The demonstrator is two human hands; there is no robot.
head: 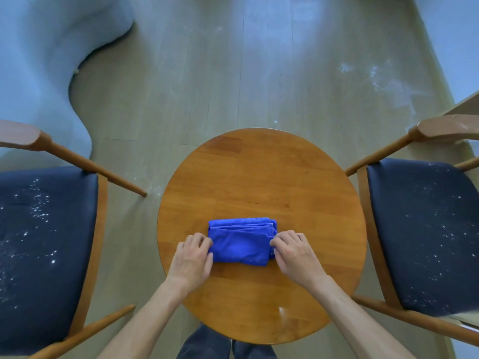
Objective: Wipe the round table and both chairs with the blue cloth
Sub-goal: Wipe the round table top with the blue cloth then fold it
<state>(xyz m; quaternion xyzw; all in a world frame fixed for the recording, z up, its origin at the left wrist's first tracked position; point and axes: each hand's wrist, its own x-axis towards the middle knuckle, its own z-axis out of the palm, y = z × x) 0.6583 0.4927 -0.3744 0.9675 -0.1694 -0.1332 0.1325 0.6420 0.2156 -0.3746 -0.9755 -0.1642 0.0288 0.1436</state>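
The folded cloth (242, 242) lies long axis 9-to-3 on the desk (261, 177), left grip (193, 256) and right grip (294, 251) each pinching one end, equally near

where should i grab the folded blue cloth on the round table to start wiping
Probably best to take the folded blue cloth from above with one hand, fingers curled over a short side edge, where the left hand and right hand already rest. It lies flat as a thick stack on the round wooden table, with loose layered edges along its far side, so pinching there might unfold it.
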